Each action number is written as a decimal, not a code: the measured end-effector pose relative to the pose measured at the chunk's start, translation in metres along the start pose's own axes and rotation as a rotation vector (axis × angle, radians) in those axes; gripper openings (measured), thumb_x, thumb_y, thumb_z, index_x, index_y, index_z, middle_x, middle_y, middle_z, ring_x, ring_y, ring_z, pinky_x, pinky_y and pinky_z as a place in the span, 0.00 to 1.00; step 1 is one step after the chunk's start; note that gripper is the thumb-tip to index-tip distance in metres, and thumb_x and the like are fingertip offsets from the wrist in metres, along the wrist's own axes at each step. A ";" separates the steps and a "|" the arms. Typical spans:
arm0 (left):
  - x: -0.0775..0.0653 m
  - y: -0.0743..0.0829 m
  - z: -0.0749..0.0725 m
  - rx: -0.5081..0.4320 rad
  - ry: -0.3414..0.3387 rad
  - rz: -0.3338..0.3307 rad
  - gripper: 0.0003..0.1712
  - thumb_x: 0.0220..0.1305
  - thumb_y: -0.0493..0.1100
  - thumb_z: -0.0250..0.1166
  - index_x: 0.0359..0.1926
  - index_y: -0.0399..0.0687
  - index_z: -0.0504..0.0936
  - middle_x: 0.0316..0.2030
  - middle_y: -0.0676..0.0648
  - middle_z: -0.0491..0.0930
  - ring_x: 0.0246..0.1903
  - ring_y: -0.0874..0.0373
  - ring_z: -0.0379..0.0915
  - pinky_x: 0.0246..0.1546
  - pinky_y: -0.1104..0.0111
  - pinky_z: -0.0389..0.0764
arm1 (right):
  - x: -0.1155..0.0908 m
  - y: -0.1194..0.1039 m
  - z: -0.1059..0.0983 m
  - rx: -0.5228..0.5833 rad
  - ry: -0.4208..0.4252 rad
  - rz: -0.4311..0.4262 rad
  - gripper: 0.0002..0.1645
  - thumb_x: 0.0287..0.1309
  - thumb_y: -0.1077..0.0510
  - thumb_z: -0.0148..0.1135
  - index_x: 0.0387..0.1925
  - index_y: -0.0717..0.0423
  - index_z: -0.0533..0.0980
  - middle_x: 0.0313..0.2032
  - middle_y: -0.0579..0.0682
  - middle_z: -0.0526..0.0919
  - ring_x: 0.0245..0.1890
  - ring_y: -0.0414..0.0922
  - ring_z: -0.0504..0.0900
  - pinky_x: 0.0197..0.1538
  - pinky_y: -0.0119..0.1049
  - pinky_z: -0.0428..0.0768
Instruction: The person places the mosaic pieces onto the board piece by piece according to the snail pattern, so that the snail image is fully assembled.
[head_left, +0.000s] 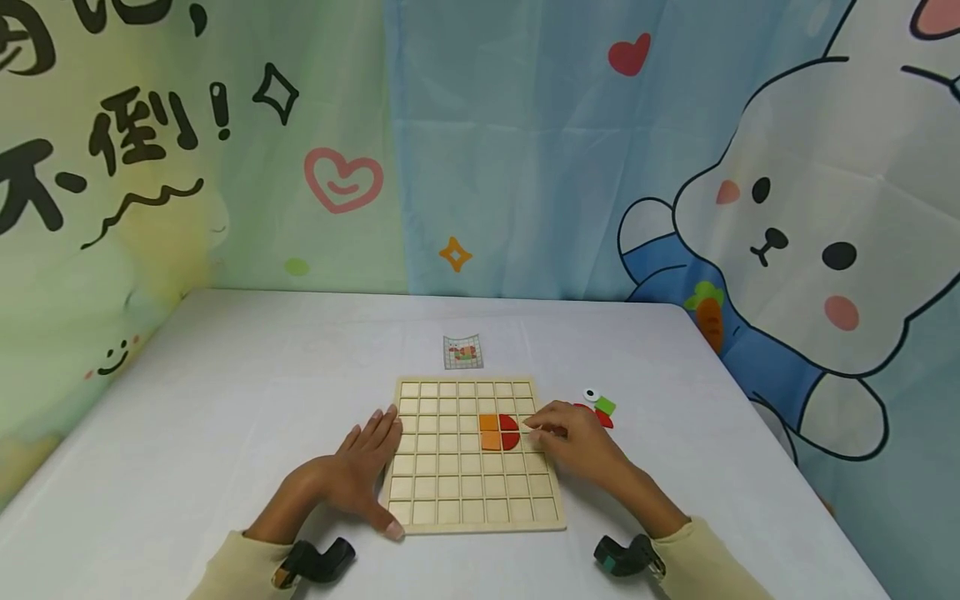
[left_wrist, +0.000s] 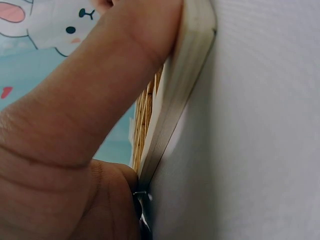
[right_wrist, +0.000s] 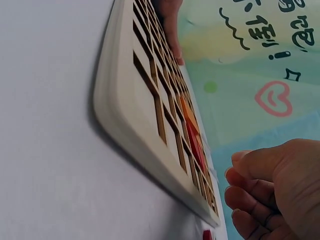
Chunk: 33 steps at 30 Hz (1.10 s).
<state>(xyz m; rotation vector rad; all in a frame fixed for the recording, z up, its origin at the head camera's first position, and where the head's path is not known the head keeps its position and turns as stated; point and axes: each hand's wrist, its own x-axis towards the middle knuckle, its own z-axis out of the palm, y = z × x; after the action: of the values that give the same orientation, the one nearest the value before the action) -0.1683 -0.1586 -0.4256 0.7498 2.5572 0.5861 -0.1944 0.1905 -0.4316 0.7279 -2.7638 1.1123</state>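
Note:
A wooden grid board (head_left: pixel 438 527) lies flat on the white table. Two orange square tiles (head_left: pixel 490 440) sit in its cells, one above the other, with two red rounded tiles (head_left: pixel 509 439) beside them on the right. My left hand (head_left: pixel 360 467) rests along the board's left edge, fingers straight and spread, thumb (left_wrist: pixel 115 65) against the near left corner. Over the right edge, close to the red tiles, hovers my right hand (head_left: pixel 581 443). Its fingers (right_wrist: pixel 250 197) are loosely bent with the thumb near the index finger, and no piece shows between them.
Right of the board, partly behind my right hand, lie loose pieces: a white eye tile (head_left: pixel 591 394), a green tile (head_left: pixel 605 406) and red tiles (head_left: pixel 603 418). A small picture card (head_left: pixel 462 352) with a grid lies beyond the board. A printed curtain (head_left: pixel 510 167) hangs behind the table.

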 end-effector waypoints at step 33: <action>0.000 0.001 0.000 -0.013 -0.011 -0.013 0.82 0.36 0.70 0.77 0.74 0.30 0.37 0.74 0.33 0.28 0.73 0.39 0.22 0.68 0.45 0.34 | -0.021 0.032 -0.023 -0.115 -0.037 0.114 0.15 0.49 0.67 0.73 0.41 0.54 0.85 0.34 0.41 0.79 0.34 0.40 0.75 0.38 0.34 0.78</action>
<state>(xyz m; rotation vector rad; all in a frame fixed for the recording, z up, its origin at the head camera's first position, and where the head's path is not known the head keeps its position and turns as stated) -0.1674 -0.1576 -0.4248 0.7298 2.5437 0.5930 -0.1932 0.2339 -0.4403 0.5906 -2.9039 0.9570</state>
